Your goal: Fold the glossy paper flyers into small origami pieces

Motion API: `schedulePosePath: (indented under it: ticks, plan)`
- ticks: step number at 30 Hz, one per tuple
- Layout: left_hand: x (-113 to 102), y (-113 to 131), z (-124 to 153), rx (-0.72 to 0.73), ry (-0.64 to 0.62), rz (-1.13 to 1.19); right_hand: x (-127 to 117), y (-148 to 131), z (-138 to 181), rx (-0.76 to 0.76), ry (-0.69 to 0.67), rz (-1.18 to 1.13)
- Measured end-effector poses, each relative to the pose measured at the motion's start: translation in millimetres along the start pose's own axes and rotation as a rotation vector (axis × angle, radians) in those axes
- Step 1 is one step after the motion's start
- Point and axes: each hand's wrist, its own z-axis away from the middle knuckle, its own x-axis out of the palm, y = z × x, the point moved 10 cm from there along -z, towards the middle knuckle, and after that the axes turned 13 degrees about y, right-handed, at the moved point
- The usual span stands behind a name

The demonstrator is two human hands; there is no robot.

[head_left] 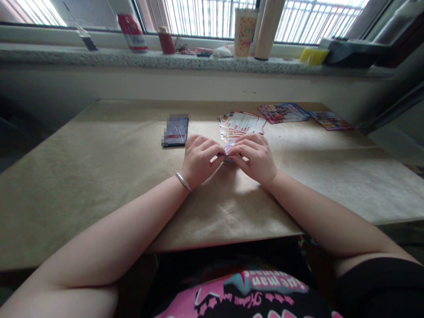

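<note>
Just above the table, a small, shiny purple-and-white patterned packet [228, 147] is pinched between my two hands. My left hand [201, 158], with a silver bangle at the wrist, grips its left side between thumb and fingers. On the other side, my right hand [254, 155] is closed on its right edge. Much of the packet is hidden behind the fingers. Right beyond my hands lies a fanned pile of white cards with red print [244, 123]. A dark phone [178, 131] lies flat beyond my left hand.
Colourful printed packs [285, 112] lie at the table's back right, another pack [330, 120] beside them. The table [99, 176] has a beige cover. On the windowsill [198, 64] stand a red can [132, 33], a patterned cup [245, 33] and a yellow object [314, 56].
</note>
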Motion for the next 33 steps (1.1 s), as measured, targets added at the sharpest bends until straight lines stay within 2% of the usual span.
schedulePosePath:
  ticks: [7,13,18,24,33]
  plan:
    - [-2.9,0.6,-0.1,0.028,0.046,-0.002,0.0,4.4,0.3,0.032,0.032,-0.012]
    - [2.0,1.8,-0.2,0.036,-0.026,-0.037,3.2,1.3,2.3,-0.026,-0.016,0.053]
    - [-2.4,1.2,0.1,0.048,0.045,-0.011,0.3,4.7,1.5,-0.003,0.012,0.056]
    - [2.4,-1.9,0.6,0.031,0.001,-0.028,1.6,4.2,0.9,-0.015,0.001,0.088]
    - [-0.1,-4.3,0.3,0.011,0.034,-0.006,3.4,10.7,3.0,0.038,-0.002,0.060]
